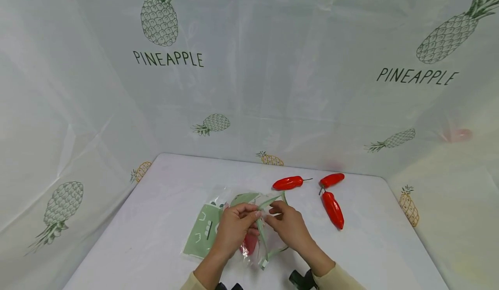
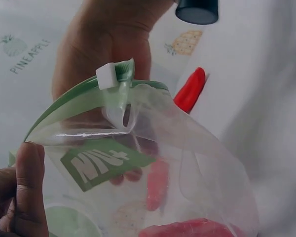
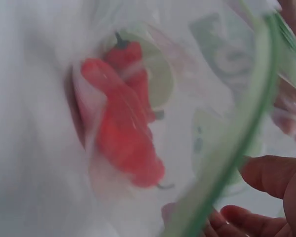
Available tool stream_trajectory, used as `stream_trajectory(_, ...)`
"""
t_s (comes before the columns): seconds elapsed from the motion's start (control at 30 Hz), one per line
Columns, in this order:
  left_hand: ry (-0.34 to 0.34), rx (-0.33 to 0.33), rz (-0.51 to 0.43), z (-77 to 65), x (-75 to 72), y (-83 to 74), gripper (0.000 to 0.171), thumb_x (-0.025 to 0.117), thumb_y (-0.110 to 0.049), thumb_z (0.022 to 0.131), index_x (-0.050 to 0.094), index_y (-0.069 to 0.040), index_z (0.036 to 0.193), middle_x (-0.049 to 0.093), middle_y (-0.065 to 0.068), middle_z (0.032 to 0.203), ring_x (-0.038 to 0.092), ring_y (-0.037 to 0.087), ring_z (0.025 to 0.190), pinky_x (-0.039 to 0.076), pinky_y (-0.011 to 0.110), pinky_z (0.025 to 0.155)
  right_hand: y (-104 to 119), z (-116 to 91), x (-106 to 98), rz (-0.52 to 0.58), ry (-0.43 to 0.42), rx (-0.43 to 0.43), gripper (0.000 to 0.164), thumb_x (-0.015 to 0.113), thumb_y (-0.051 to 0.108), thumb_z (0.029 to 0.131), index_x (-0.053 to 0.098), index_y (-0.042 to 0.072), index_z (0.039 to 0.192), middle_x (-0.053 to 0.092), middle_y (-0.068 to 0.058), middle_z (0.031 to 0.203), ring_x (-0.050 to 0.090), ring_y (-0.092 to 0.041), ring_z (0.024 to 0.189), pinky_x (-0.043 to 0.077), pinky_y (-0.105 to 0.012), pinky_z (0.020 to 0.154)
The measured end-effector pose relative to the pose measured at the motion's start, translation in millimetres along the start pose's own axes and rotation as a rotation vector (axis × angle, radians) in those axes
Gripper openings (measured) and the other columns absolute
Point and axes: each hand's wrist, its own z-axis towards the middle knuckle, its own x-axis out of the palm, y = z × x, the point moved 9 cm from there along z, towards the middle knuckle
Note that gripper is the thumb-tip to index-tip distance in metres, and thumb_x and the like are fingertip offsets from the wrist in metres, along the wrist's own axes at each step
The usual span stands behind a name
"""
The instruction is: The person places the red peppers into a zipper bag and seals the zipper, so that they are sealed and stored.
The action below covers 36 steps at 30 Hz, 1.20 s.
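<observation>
A clear zip bag (image 1: 269, 238) with a green zip strip is spread between both hands. In the left wrist view a white slider (image 2: 106, 76) sits at one end of the strip. Red chili peppers (image 3: 123, 133) show through the plastic in the right wrist view. My left hand (image 1: 235, 227) pinches the bag's edge between thumb and fingers. On the other side, my right hand (image 1: 290, 227) has curled fingers at the strip; in the right wrist view its thumb (image 3: 269, 173) lies against the strip and its fingertips are partly behind the plastic.
A flat bag with a green cartoon print (image 1: 200, 233) lies left of the hands. Beyond them, a red pepper (image 1: 287, 183) lies on the white table (image 1: 148, 220). Two more, one farther back (image 1: 332, 180) and one nearer (image 1: 332, 211), lie to the right. A pineapple-print curtain (image 1: 280, 86) surrounds the table.
</observation>
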Motion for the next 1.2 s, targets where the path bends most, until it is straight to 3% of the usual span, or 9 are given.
stream_trajectory(0.33, -0.023, 0.003, 0.064, 1.3, -3.8, 5.3, 0.023, 0.075, -0.011, 0.098, 0.074, 0.007, 0.112, 0.078, 0.022, 0.099, 0.069, 0.01, 0.066, 0.065, 0.028, 0.063, -7, -1, -42, 0.048, -0.051, 0.058, 0.027, 0.076, 0.02, 0.097, 0.074, 0.005, 0.119, 0.077, -0.003, 0.098, 0.074, -0.021, 0.083, 0.067, -0.031, 0.068)
stream_trajectory(0.67, -0.031, 0.002, 0.052, 2.2, -4.4, 6.1, 0.027, 0.075, -0.011, 0.099, 0.071, 0.01, 0.115, 0.077, 0.024, 0.101, 0.069, 0.01, 0.064, 0.066, 0.028, 0.062, -47, 3, -99, -0.053, -0.142, 0.083, 0.033, 0.072, 0.022, 0.101, 0.069, 0.002, 0.128, 0.076, -0.014, 0.114, 0.075, -0.027, 0.097, 0.067, -0.031, 0.072)
stream_trajectory(0.8, -0.031, 0.008, 0.06, 3.8, -4.2, 7.7, 0.027, 0.074, -0.01, 0.099, 0.071, 0.012, 0.115, 0.077, 0.025, 0.101, 0.069, 0.01, 0.064, 0.066, 0.028, 0.062, -64, 4, -117, -0.118, -0.16, 0.092, 0.037, 0.071, 0.023, 0.102, 0.067, 0.0, 0.131, 0.075, -0.018, 0.117, 0.076, -0.028, 0.094, 0.067, -0.03, 0.071)
stream_trajectory(0.9, -0.029, 0.006, 0.066, 4.8, -4.2, 9.1, 0.028, 0.075, -0.009, 0.098, 0.07, 0.013, 0.115, 0.076, 0.026, 0.101, 0.07, 0.01, 0.064, 0.066, 0.028, 0.062, -73, 6, -128, -0.172, -0.177, 0.086, 0.038, 0.07, 0.024, 0.103, 0.067, 0.0, 0.132, 0.075, -0.019, 0.117, 0.075, -0.028, 0.091, 0.066, -0.033, 0.072)
stream_trajectory(1.07, -0.031, -0.011, 0.07, 5.6, -5.5, 12.6, 0.023, 0.075, -0.009, 0.098, 0.073, 0.008, 0.113, 0.076, 0.026, 0.102, 0.071, 0.012, 0.066, 0.066, 0.029, 0.063, -84, 7, -145, -0.263, -0.209, 0.059, 0.037, 0.069, 0.024, 0.103, 0.067, 0.0, 0.131, 0.075, -0.018, 0.117, 0.072, -0.033, 0.101, 0.064, -0.047, 0.083)
stream_trajectory(1.2, -0.031, -0.01, 0.08, 5.5, -6.4, 12.7, 0.022, 0.075, -0.01, 0.098, 0.073, 0.007, 0.113, 0.077, 0.024, 0.102, 0.071, 0.013, 0.068, 0.066, 0.029, 0.064, -90, 10, -155, -0.293, -0.2, 0.072, 0.042, 0.067, 0.024, 0.103, 0.063, -0.002, 0.136, 0.073, -0.024, 0.121, 0.07, -0.04, 0.107, 0.065, -0.051, 0.084)
